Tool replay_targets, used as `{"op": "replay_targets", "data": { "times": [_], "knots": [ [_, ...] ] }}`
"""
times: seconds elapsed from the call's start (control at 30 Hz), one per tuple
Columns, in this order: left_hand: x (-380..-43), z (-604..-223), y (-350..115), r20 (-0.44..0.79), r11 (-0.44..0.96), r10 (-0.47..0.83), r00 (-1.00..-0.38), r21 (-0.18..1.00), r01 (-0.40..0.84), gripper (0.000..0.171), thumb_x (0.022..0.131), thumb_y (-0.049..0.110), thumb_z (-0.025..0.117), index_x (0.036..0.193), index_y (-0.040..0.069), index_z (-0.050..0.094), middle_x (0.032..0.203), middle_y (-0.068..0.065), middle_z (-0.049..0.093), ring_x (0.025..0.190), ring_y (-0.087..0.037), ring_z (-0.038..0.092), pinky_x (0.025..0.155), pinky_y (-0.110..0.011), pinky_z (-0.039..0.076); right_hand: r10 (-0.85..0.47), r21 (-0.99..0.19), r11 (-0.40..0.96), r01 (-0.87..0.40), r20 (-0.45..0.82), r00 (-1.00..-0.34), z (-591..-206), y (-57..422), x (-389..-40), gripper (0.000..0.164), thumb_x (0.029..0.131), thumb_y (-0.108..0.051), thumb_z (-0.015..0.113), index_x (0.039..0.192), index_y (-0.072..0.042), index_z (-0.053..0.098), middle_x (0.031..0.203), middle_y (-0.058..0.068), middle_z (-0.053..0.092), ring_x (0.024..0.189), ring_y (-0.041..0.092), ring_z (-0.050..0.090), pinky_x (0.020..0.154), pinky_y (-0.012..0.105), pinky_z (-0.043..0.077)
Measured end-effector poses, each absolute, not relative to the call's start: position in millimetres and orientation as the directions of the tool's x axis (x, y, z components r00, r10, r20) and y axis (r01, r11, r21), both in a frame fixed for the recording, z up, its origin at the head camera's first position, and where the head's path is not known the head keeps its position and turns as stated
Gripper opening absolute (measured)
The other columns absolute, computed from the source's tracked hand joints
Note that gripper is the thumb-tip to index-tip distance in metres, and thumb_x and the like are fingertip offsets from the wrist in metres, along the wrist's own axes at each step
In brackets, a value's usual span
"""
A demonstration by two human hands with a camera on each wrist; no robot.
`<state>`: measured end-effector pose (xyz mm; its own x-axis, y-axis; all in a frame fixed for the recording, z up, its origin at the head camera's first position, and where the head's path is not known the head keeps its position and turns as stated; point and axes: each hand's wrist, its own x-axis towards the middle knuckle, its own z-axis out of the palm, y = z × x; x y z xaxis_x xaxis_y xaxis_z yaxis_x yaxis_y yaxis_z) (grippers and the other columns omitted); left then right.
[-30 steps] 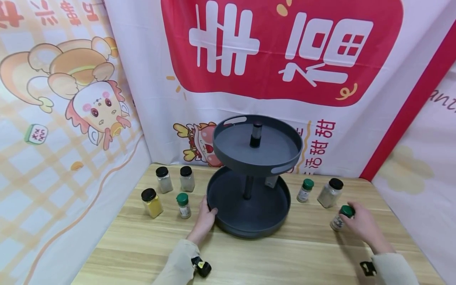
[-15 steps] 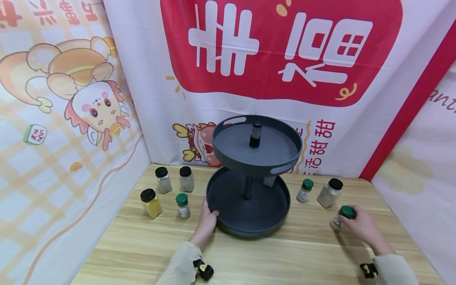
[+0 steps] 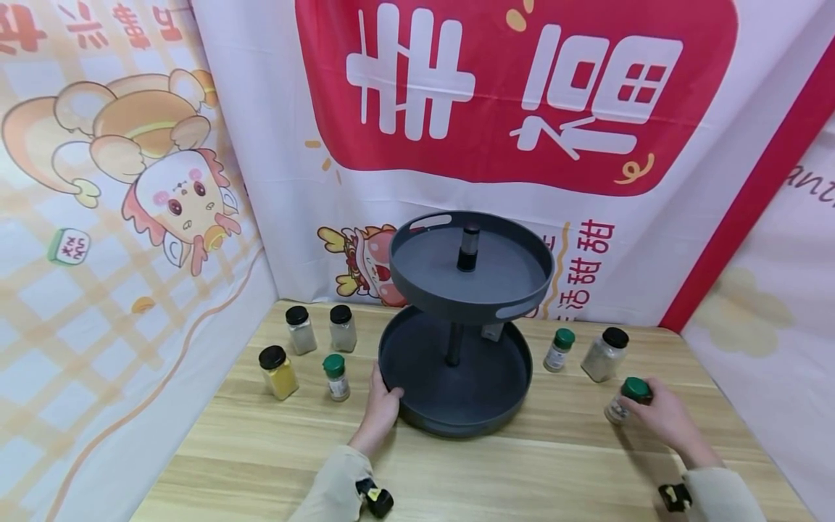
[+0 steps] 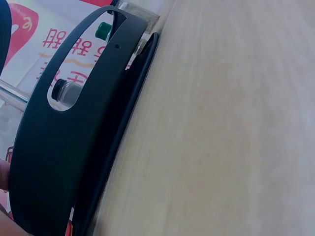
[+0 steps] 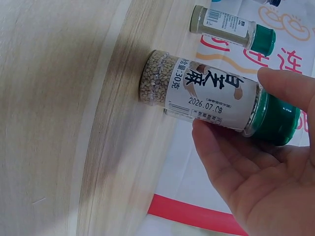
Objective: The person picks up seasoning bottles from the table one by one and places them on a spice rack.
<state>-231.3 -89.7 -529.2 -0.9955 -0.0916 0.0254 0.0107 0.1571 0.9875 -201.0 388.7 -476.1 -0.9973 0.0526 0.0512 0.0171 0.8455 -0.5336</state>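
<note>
My left hand [image 3: 381, 412] grips the left rim of the lower tray on a dark grey two-tier turntable rack [image 3: 457, 406], thumb over the rim and fingers outside. The left wrist view shows the tray wall [image 4: 54, 162] with its handle slot close up, and only bits of the hand at its edge. At the right, my right hand [image 3: 665, 417] holds a green-lidded sesame seed jar [image 5: 211, 96] between thumb and fingers, near its lid. The jar is tilted in the head view; whether its base touches the table cannot be told. Partly hidden under the upper tray, a clear container [image 3: 492, 331] sits in the lower one.
Left of the rack stand a yellow-filled jar [image 3: 280, 377], two black-lidded jars [image 3: 302, 336] and a green-lidded jar [image 3: 337, 380]. Right of it are another green-lidded jar [image 3: 557, 354] and a black-lidded jar [image 3: 601, 359]. Printed cloth [image 3: 261, 145] hangs behind the wooden table [image 3: 496, 471].
My left hand has shifted slightly right and toward me with the rim. The container at the back of the lower tray has moved a little left. My right hand has barely moved.
</note>
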Motion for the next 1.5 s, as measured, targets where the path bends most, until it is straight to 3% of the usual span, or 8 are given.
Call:
{"op": "replay_targets", "data": {
  "times": [0.17,0.43,0.73,1.1,1.33,1.5],
  "knots": [
    [-232,-530,-90,0.024,0.159,-0.114,-0.993,0.987,0.006,0.074,0.087,-0.004,0.047,0.148,-0.006,0.006,0.152,-0.028,0.007,0.139,-0.041,0.008,0.111,-0.054,0.011,0.051,-0.54,0.842,0.017,0.048,-0.998,-476,389,-201,0.059,0.089,-0.033,0.065,0.115,0.016,0.044,0.101,0.034,0.057,0.09,0.042,0.058,0.072,0.052,0.049],
    [-238,-527,-94,-0.064,0.115,-0.114,-0.991,0.99,-0.077,0.067,0.095,0.005,0.042,0.148,-0.006,0.002,0.153,-0.027,0.001,0.14,-0.04,0.001,0.112,-0.053,0.005,0.051,-0.538,0.842,0.023,0.038,-0.998,-478,391,-201,0.059,0.089,-0.034,0.065,0.115,0.015,0.044,0.102,0.033,0.057,0.09,0.042,0.058,0.072,0.051,0.049],
    [-252,-521,-100,-0.083,0.116,-0.126,-0.989,0.988,-0.098,0.065,0.094,0.004,0.04,0.149,-0.004,0.007,0.154,-0.026,0.003,0.141,-0.039,0.003,0.113,-0.051,0.005,0.056,-0.558,0.829,0.049,-0.005,-0.998,-475,388,-202,0.062,0.091,-0.035,0.062,0.119,0.016,0.042,0.108,0.037,0.054,0.097,0.047,0.056,0.076,0.054,0.049],
    [-266,-519,-108,-0.105,0.113,-0.102,-0.989,0.987,-0.117,0.061,0.095,0.003,0.038,0.15,0.002,0.012,0.154,-0.024,0.009,0.14,-0.039,0.009,0.112,-0.051,0.01,0.063,-0.57,0.821,0.04,0.021,-0.998,-473,383,-200,0.054,0.091,-0.038,0.062,0.113,0.01,0.048,0.098,0.023,0.06,0.085,0.03,0.057,0.064,0.037,0.047],
    [-273,-519,-111,-0.083,0.119,-0.101,-0.991,0.988,-0.095,0.061,0.092,0.0,0.038,0.149,-0.003,0.015,0.153,-0.025,0.014,0.139,-0.039,0.013,0.112,-0.051,0.013,0.048,-0.571,0.82,0.029,0.018,-0.999,-465,373,-198,0.062,0.089,-0.047,0.061,0.116,0.008,0.048,0.101,0.023,0.06,0.088,0.032,0.058,0.066,0.04,0.049],
    [-278,-522,-113,-0.095,0.118,-0.093,-0.991,0.987,-0.106,0.059,0.094,0.001,0.037,0.149,-0.002,0.015,0.153,-0.024,0.014,0.14,-0.037,0.012,0.113,-0.049,0.013,0.027,-0.569,0.822,-0.016,0.067,-0.997,-458,360,-195,0.053,0.089,-0.039,0.065,0.112,0.006,0.052,0.096,0.017,0.062,0.085,0.028,0.059,0.065,0.037,0.049]
  ]
}}
